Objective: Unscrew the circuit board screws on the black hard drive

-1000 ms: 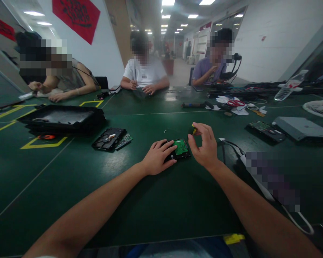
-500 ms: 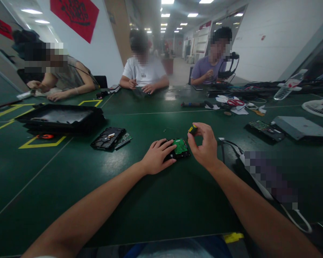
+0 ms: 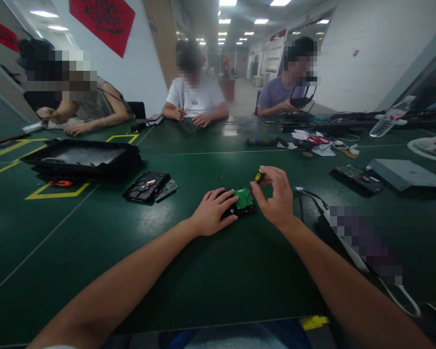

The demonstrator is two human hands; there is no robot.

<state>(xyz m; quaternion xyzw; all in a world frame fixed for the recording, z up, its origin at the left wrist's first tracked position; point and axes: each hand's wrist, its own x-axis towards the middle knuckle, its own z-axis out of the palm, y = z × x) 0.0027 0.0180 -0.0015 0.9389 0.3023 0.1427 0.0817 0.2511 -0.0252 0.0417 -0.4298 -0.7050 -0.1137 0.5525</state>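
Note:
A hard drive (image 3: 244, 199) lies on the green table with its green circuit board facing up. My left hand (image 3: 212, 211) holds it from the left side, fingers over its top and thumb along the near edge. Just above the drive's right end, my right hand (image 3: 276, 196) pinches a small screwdriver (image 3: 259, 176) with a yellow and black handle between thumb and fingers. The handle is tilted, and I cannot make out its shaft or tip. A few tiny bits, perhaps screws (image 3: 223, 177), lie on the table beyond the drive.
To the left are another hard drive (image 3: 145, 186), a loose circuit board (image 3: 169, 188) and a black tray (image 3: 83, 157). On the right sit a further drive (image 3: 358, 179), a grey metal box (image 3: 409, 173) and a power strip with cables (image 3: 345, 242). Three people sit across the table.
The screwdriver handle in my right hand has turned slightly and shows more yellow. My left hand and the drive stay put. The person at the far right has lowered a hand.

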